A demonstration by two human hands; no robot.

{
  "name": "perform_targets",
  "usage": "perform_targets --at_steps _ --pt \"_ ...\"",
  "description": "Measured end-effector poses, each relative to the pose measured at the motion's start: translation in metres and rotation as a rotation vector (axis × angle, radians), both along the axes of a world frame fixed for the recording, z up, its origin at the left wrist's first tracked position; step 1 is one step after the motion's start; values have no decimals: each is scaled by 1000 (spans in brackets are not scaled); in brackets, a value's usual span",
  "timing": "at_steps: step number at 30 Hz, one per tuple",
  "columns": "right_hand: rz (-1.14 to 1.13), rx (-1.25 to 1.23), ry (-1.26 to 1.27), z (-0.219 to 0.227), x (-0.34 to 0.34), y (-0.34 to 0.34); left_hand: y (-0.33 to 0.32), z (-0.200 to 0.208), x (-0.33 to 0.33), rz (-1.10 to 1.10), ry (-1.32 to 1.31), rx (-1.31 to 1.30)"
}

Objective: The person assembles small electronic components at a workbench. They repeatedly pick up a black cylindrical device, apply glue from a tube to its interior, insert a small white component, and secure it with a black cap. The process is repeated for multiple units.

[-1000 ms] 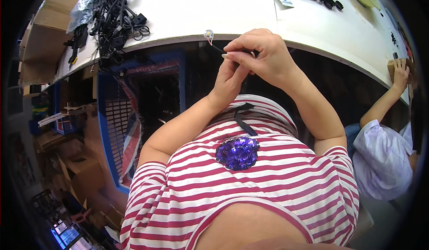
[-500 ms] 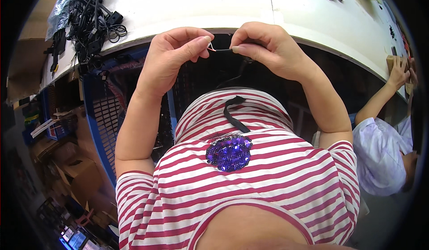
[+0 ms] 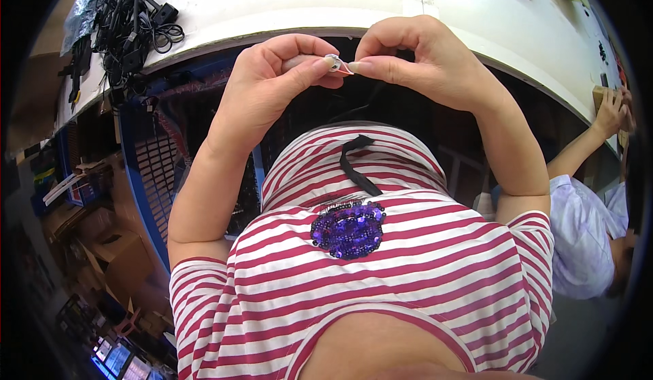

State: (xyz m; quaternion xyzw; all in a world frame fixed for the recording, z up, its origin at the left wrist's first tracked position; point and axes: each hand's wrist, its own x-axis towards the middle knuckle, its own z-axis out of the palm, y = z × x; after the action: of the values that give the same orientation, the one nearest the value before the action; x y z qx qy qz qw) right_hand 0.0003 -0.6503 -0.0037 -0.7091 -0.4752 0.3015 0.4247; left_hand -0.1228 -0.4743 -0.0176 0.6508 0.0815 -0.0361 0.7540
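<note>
While the left hand (image 3: 262,84) pinches a small round silvery component (image 3: 333,63) between thumb and fingers, the right hand (image 3: 439,67) closes its thumb and forefinger narrowly on the far end of the thin red and white wires (image 3: 345,69) — a short span that bridges the two sets of fingertips. The component sits in front of the wearer's red-and-white striped shirt (image 3: 408,264), just by the near edge of a white worktable (image 3: 299,3); how the wires join it is too small to tell. Toward the left end of the tabletop lies a tangle of black cables (image 3: 126,40), with a clear plastic bag (image 3: 81,13) beside it. Below stands a blue plastic basket (image 3: 146,190). At the far right, a co-worker's hand (image 3: 610,115) touches a brown block (image 3: 598,97).
</note>
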Motion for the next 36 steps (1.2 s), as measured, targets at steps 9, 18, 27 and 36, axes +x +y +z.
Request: perform_targets --at_steps 9,18,27,36 --pt "2 -57 103 5 0 -1 -1 6 -2 -52 22 292" --pt "98 -104 -145 18 -6 5 -1 8 -6 -124 -53 595" --pt "38 -92 -108 -1 -5 -2 3 2 -6 -138 68 505" --pt "0 -49 244 -2 1 0 3 -9 -3 -113 50 -69"
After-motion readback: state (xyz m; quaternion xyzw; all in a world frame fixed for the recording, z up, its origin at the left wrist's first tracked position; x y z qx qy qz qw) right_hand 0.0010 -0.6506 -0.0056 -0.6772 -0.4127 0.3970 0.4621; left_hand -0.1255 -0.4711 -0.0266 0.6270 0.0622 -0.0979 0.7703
